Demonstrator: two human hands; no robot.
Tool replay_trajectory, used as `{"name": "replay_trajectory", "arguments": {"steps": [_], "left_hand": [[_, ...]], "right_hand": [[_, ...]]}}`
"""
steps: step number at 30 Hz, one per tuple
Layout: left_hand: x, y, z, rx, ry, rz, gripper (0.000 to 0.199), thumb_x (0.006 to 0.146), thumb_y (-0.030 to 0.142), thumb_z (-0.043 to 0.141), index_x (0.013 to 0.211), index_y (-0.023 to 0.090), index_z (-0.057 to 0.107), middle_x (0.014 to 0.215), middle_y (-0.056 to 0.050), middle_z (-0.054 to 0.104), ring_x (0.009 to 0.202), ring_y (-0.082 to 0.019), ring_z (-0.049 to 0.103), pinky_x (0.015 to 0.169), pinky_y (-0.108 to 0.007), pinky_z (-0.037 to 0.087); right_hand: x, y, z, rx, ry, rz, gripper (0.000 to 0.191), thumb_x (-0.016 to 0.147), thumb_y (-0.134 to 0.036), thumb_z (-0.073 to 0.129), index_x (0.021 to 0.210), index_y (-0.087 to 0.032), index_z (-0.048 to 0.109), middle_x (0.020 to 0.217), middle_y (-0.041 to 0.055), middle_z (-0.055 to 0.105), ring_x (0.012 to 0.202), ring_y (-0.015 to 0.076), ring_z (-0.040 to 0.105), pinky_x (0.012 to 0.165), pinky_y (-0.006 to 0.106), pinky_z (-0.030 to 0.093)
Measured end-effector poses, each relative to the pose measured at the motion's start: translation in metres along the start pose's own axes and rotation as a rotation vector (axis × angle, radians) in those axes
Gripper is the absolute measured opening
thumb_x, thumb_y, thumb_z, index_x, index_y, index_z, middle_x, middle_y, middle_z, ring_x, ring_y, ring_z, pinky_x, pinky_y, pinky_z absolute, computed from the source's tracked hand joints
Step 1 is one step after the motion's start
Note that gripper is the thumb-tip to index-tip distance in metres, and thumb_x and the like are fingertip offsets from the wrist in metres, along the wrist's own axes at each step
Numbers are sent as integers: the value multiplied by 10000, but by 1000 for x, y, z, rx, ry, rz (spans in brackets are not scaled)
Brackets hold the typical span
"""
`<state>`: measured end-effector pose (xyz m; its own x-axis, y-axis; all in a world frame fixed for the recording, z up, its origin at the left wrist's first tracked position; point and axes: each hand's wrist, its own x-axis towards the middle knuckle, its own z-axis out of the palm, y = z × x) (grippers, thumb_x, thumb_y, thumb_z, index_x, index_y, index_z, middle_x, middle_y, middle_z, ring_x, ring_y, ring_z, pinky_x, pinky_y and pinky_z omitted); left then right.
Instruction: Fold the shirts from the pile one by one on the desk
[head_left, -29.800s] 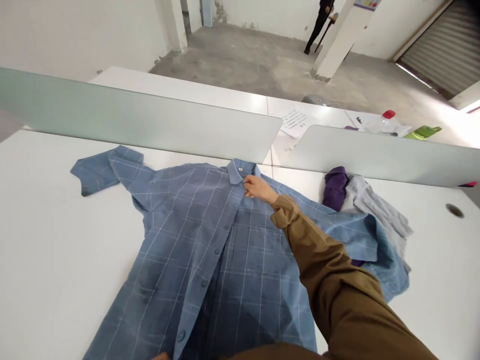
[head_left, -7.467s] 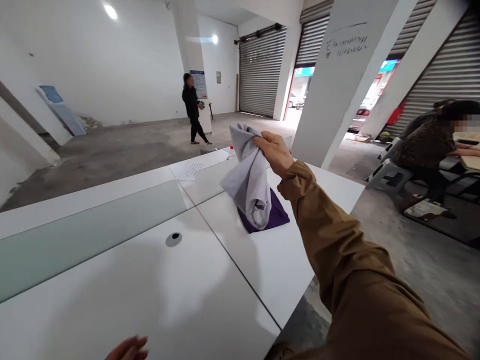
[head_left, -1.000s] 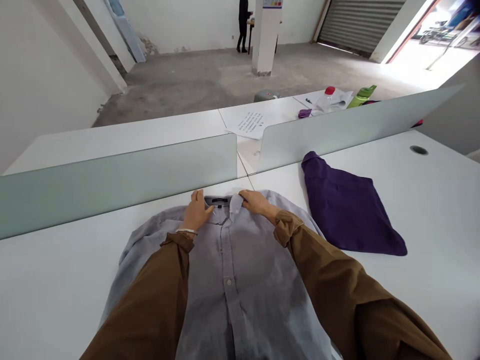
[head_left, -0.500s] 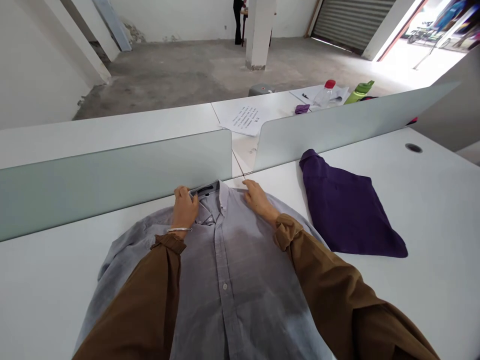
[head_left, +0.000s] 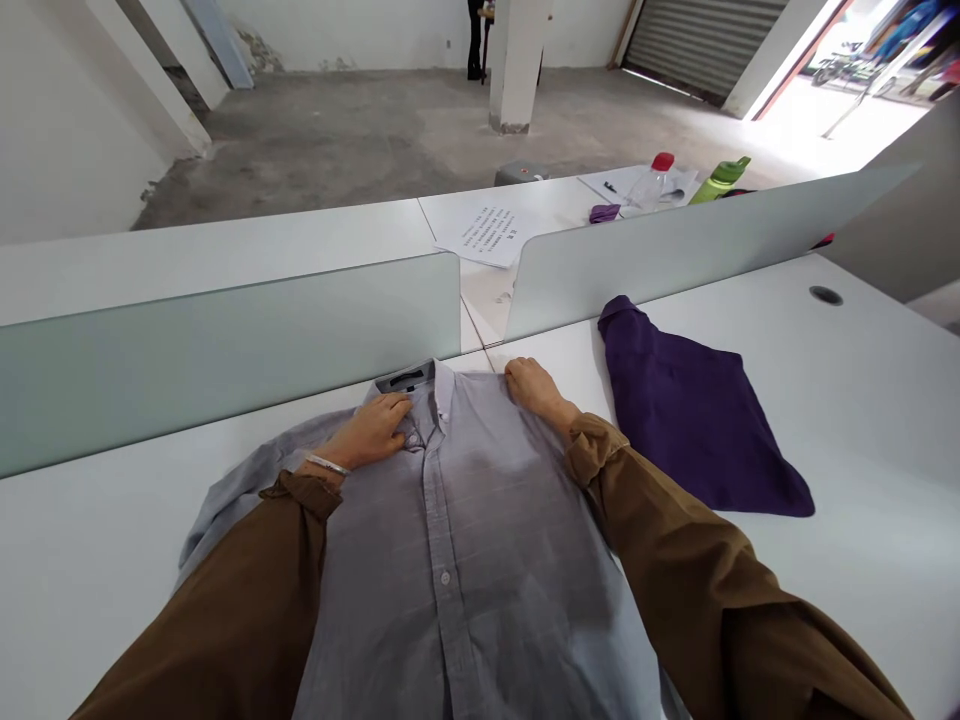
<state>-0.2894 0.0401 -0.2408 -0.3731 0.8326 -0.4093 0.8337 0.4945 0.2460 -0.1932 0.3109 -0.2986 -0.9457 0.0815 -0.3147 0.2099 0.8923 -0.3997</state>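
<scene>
A grey button-up shirt (head_left: 502, 500) lies front side up, its collar (head_left: 444, 390) close to the frosted divider. My left hand (head_left: 373, 430) rests flat on the shirt just left of the collar opening, its fingers stretched toward the placket and a bracelet at the wrist. At the shirt's right shoulder is my right hand (head_left: 536, 388), with fingers curled over the fabric edge and closed on it. The right sleeve of the shirt is mostly hidden under my forearm.
A folded purple garment (head_left: 690, 410) lies to the right. Frosted dividers (head_left: 225, 340) cross the white table (head_left: 862, 400). Beyond them are a printed sheet (head_left: 491, 235), a red-capped bottle (head_left: 651, 185) and a green bottle (head_left: 721, 180). A person (head_left: 475, 45) stands far back.
My left hand has come down from the collar's left side and flattened onto the shirt front. My right hand has shifted slightly right along the shoulder, its fingers more curled.
</scene>
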Motion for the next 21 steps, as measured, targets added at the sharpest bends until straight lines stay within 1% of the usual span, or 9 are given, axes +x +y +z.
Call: {"name": "replay_trajectory", "arguments": {"steps": [2, 4, 6, 8, 11, 13, 15, 19, 21], "left_hand": [[1, 0, -6, 46, -30, 8, 331, 690, 155, 443, 1015, 135, 502, 1074, -116, 506, 1015, -221, 459, 895, -354, 383], [2, 1, -11, 115, -68, 29, 238, 720, 117, 406, 922, 136, 531, 960, -107, 537, 905, -210, 486, 827, -347, 407], [3, 1, -15, 187, -89, 54, 221, 733, 62, 357, 828, 134, 543, 867, -102, 545, 821, -203, 485, 775, -344, 412], [4, 1, -17, 241, -66, 56, 238, 735, 33, 333, 791, 127, 544, 829, -102, 540, 791, -202, 476, 752, -345, 411], [3, -1, -17, 241, 34, -1, 234, 763, 64, 339, 855, 115, 549, 863, -108, 536, 845, -203, 473, 778, -337, 406], [2, -3, -14, 227, 50, -38, 230, 768, 92, 364, 902, 121, 549, 915, -108, 539, 890, -200, 471, 804, -332, 401], [1, -5, -11, 237, 9, -52, 241, 745, 84, 393, 920, 137, 550, 956, -99, 542, 916, -200, 472, 809, -331, 400], [0, -9, -12, 294, -80, -67, 241, 743, 76, 384, 902, 152, 549, 930, -88, 541, 851, -193, 494, 738, -318, 415], [1, -11, -17, 317, -71, -93, 219, 760, 83, 361, 858, 142, 548, 875, -91, 534, 802, -189, 501, 707, -311, 417]], "right_hand": [[2, 2, -2, 6, 11, 34, 271, 863, -164, 277, 977, -145, 522, 999, 115, 545, 914, 209, 462, 769, 301, 362], [5, 3, -1, -11, 8, 48, 273, 866, -165, 269, 989, -146, 511, 1002, 119, 539, 911, 209, 463, 752, 301, 363], [6, 4, 3, -35, 5, 61, 273, 864, -158, 268, 996, -146, 506, 1004, 120, 533, 911, 209, 457, 730, 298, 365], [7, 4, 7, -50, 11, 78, 274, 862, -149, 270, 996, -143, 509, 999, 118, 528, 908, 207, 450, 717, 295, 365], [7, 1, 9, -56, 55, 81, 266, 858, -151, 290, 981, -141, 526, 994, 111, 528, 920, 210, 433, 737, 295, 362], [7, -5, 6, -57, 111, 45, 251, 855, -165, 317, 977, -140, 536, 1000, 109, 528, 943, 216, 416, 770, 299, 354], [7, -15, 1, -63, 148, -29, 236, 848, -174, 342, 972, -136, 540, 1000, 110, 527, 956, 220, 404, 797, 301, 343], [6, -41, 0, -53, 110, -219, 222, 853, -214, 356, 971, -143, 530, 1001, 98, 523, 927, 202, 426, 770, 283, 352], [6, -52, 6, -39, 81, -245, 224, 855, -238, 362, 990, -149, 517, 1018, 93, 518, 921, 193, 439, 755, 274, 359]]}}
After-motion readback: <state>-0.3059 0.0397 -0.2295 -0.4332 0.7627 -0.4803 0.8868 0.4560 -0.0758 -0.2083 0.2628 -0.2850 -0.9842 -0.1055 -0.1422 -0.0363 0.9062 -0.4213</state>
